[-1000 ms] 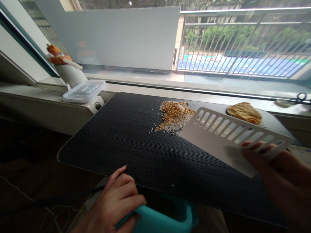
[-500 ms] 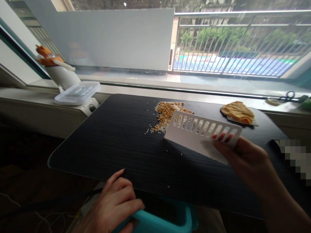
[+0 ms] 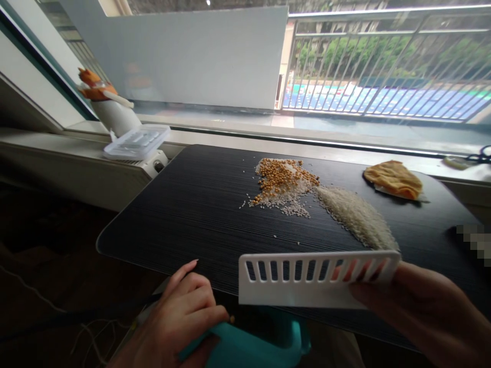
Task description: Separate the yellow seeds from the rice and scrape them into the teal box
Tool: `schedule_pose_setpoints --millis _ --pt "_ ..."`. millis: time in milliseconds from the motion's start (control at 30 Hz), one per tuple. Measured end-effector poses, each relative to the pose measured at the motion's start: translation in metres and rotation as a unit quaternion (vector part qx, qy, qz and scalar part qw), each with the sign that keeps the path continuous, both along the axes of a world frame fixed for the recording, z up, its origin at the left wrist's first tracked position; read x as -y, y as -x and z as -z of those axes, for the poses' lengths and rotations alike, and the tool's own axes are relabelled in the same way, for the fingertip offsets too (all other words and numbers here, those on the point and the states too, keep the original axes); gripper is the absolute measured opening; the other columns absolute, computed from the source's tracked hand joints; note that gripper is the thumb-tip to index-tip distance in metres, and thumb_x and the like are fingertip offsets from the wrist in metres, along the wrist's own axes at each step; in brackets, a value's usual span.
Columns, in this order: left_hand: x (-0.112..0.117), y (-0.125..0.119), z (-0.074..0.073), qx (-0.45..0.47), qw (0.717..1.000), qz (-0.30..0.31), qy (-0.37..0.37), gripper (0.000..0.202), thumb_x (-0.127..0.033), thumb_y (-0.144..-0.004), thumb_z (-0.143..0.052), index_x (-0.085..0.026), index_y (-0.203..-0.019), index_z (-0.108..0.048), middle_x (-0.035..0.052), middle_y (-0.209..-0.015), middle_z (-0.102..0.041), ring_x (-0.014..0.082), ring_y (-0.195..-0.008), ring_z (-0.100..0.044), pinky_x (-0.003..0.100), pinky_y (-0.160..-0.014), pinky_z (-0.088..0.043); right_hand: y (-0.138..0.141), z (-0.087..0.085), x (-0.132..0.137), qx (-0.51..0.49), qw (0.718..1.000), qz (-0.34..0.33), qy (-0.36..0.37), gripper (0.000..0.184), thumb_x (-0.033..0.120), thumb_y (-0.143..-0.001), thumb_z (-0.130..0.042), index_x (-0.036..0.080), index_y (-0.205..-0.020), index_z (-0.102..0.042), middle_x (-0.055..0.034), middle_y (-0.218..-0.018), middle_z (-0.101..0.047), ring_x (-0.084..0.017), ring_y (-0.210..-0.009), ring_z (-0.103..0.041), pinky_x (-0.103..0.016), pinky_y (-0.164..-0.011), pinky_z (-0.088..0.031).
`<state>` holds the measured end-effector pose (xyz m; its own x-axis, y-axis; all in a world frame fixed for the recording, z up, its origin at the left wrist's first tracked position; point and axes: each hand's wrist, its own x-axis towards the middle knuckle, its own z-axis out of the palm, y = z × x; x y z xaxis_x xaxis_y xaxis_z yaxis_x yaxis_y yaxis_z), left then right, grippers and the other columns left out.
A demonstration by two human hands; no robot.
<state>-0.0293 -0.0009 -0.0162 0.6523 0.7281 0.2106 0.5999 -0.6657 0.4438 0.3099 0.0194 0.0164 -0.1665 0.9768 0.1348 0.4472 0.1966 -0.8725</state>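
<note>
My right hand (image 3: 418, 299) grips the right end of a white slotted plastic panel (image 3: 295, 291), which is raised at the front edge of the dark table (image 3: 180, 214). My left hand (image 3: 184, 314) is closed on the rim of a turquoise container (image 3: 253, 347) below that edge, its index finger stretched out. The container's inside is dark. A single yellow bean (image 3: 231, 319) shows near my left fingers. Farther back lies a heap of yellow beans (image 3: 282, 176) mixed with white rice. A long pile of rice (image 3: 356, 212) extends from it to the right.
A folded tan cloth (image 3: 395, 179) lies at the table's back right. Left of the table, a clear plastic box (image 3: 138, 140) and a white container with an orange figure (image 3: 115, 110) stand on the sill. Scissors (image 3: 483, 154) lie far right.
My right hand has brought the panel from the heap toward the table's front edge, uncovering the rice pile. My left hand still holds the container. The view has shifted slightly.
</note>
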Motion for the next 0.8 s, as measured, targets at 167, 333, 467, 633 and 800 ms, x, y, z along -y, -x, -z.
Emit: schedule_pose_setpoints --millis 167,333,467,633,800 --pt "-0.004 0.001 -0.001 0.000 0.999 0.002 -0.035 0.030 -0.007 -0.083 -0.055 -0.027 -0.103 -0.062 -0.0069 -0.084 -0.065 0.0141 -0.093 -0.061 0.034 -0.121 -0.018 0.007 -0.007 -0.029 0.013 0.975 0.172 -0.138 0.017 0.039 -0.079 -0.075 0.027 -0.089 -0.079 -0.0013 -0.085 -0.080 -0.020 -0.075 -0.077 -0.025 -0.067 -0.063" --pt "-0.006 0.004 0.003 0.001 0.998 0.022 -0.062 0.031 -0.007 -0.081 -0.061 -0.026 -0.105 -0.063 -0.0069 -0.085 -0.065 0.0136 -0.092 -0.062 0.027 -0.121 -0.017 0.026 -0.011 -0.074 0.069 0.970 0.158 -0.173 0.018 0.039 -0.085 -0.067 0.023 -0.085 -0.076 0.0001 -0.071 -0.073 -0.015 -0.061 -0.065 -0.026 -0.054 -0.054" --pt "-0.005 0.004 0.009 0.019 0.999 0.011 -0.047 0.032 -0.005 -0.079 -0.056 -0.027 -0.102 -0.063 -0.0066 -0.082 -0.064 0.0148 -0.092 -0.061 0.032 -0.122 -0.017 0.032 -0.007 -0.091 0.084 0.975 0.119 -0.166 0.023 0.041 -0.089 -0.063 0.021 -0.084 -0.072 0.0008 -0.070 -0.068 -0.013 -0.060 -0.059 -0.027 -0.053 -0.048" --pt "-0.007 0.007 0.012 0.019 0.998 0.027 -0.053 0.034 -0.007 -0.079 -0.057 -0.028 -0.104 -0.063 -0.0066 -0.082 -0.065 0.0152 -0.090 -0.062 0.033 -0.122 -0.018 0.023 -0.001 -0.089 0.094 0.976 0.094 -0.174 0.023 0.042 -0.089 -0.064 0.021 -0.079 -0.068 0.0012 -0.069 -0.067 -0.013 -0.062 -0.059 -0.027 -0.055 -0.048" --pt "-0.009 0.009 0.015 0.024 0.998 0.037 -0.049 0.033 -0.009 -0.079 -0.058 -0.028 -0.105 -0.063 -0.0067 -0.082 -0.066 0.0151 -0.088 -0.063 0.032 -0.122 -0.019 0.014 -0.002 -0.076 0.082 0.976 0.094 -0.180 0.016 0.039 -0.089 -0.066 0.025 -0.084 -0.071 -0.0003 -0.080 -0.072 -0.016 -0.070 -0.065 -0.030 -0.062 -0.053"
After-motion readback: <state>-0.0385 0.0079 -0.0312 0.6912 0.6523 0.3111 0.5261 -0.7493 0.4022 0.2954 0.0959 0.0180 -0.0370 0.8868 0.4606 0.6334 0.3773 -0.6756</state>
